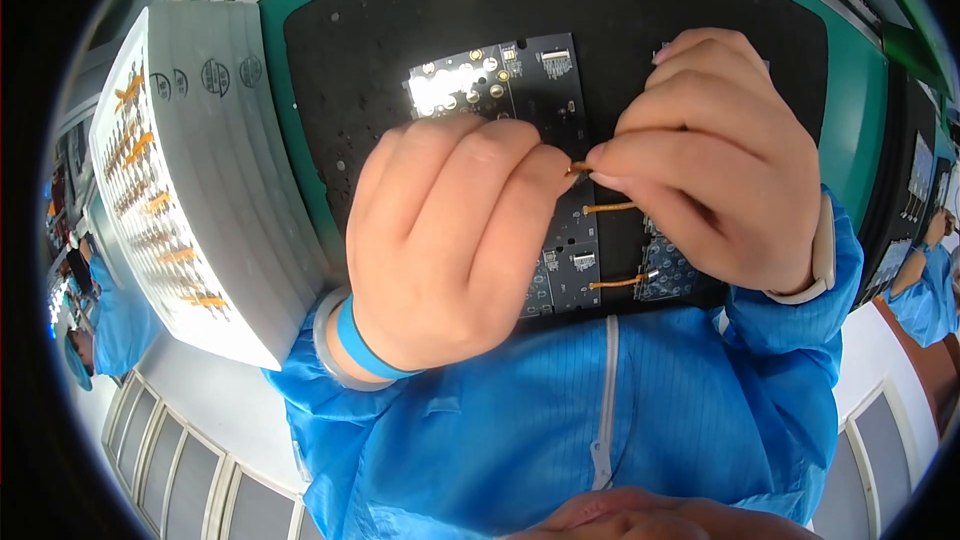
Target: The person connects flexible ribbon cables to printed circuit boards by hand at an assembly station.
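My left hand (450, 230) and my right hand (720, 155) meet over a dark circuit board (548, 90). Between their fingertips runs a short orange flex cable (580, 168), pinched at its left end by the left hand and at its right by the right hand. Both hands have their fingers curled, hiding the cable's ends and part of the board. Two more orange flex cables, an upper one (610, 208) and a lower one (620, 283), reach from the board's right edge toward a second board section (668, 275), partly covered by my right hand.
A black mat (365, 15) lies under the boards on a green bench surface (855, 90). At the left stands a stack of white trays (215, 120), its top holding several orange flex cables. Other people in blue work at both sides. More boards (920, 175) lie at the far right.
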Demonstrator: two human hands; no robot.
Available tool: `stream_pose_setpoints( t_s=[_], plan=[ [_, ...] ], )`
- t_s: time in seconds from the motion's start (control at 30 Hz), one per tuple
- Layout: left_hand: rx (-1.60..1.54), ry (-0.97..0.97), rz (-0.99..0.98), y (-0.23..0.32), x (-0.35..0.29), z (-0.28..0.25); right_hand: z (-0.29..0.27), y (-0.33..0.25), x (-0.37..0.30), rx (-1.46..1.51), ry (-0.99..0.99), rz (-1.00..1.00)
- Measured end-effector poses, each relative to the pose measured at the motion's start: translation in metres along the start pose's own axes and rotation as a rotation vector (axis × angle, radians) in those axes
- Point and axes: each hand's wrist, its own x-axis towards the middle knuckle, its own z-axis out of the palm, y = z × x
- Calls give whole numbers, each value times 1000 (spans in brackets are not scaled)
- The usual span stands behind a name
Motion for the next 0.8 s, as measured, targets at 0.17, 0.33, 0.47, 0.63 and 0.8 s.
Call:
stream_pose_setpoints(
  t_s=[0.17, 0.33, 0.47, 0.63, 0.8],
  plan=[
    [81, -28, -57, -2, -1, -4, 1, 6, -2, -120, 38, 114],
    [305, 40, -213, -2, -2, -3, 9, 14, -5, -148, 46, 139],
    [400, 2, -252, -5, -5, -8, 11, 14, -7, -178, 52, 127],
    [359, -10, -234, -2, 1, -2, 9, 15, -8, -184, 47, 130],
    [182, -214, -129, 5, 3, 6, 7, 16, -7, -177, 34, 145]
  ],
)
